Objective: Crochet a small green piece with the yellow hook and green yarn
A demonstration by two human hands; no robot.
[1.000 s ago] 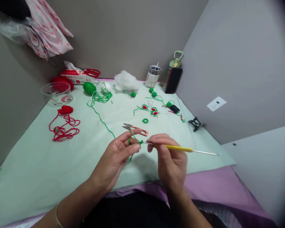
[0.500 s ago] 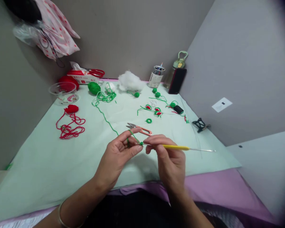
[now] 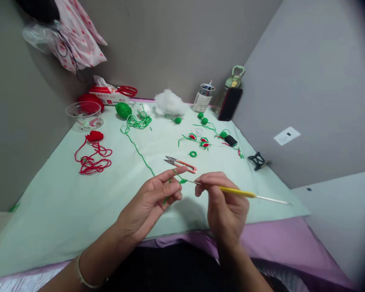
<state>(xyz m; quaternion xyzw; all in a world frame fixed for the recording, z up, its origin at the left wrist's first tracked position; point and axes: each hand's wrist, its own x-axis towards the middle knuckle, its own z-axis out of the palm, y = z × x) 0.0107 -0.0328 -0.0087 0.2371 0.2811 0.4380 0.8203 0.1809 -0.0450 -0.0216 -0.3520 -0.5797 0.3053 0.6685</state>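
Observation:
My left hand (image 3: 152,198) pinches a small green crochet piece (image 3: 183,181) between thumb and fingers, with green yarn (image 3: 140,154) running over the raised index finger and back across the table. In my right hand (image 3: 226,202) is a double-ended crochet hook (image 3: 239,192) with a yellow grip, held like a pen. The hook's left tip meets the green piece; its other metal end points right. Just beyond my left fingertips lie orange thread snips (image 3: 181,164). A small green crochet ring (image 3: 192,154) rests farther back.
Red yarn (image 3: 94,160) lies loose at left near a clear plastic tub (image 3: 85,117). Along the back stand a green yarn ball (image 3: 123,110), white stuffing (image 3: 169,103), a pen can (image 3: 203,97) and a phone (image 3: 230,104) against a bottle. Several red-and-green crochet pieces (image 3: 204,143) lie right of centre.
My right hand has shifted right and slightly down, tilting the hook's far end lower. My left thumb has moved back, leaving more of the green piece in sight. The view has shifted slightly.

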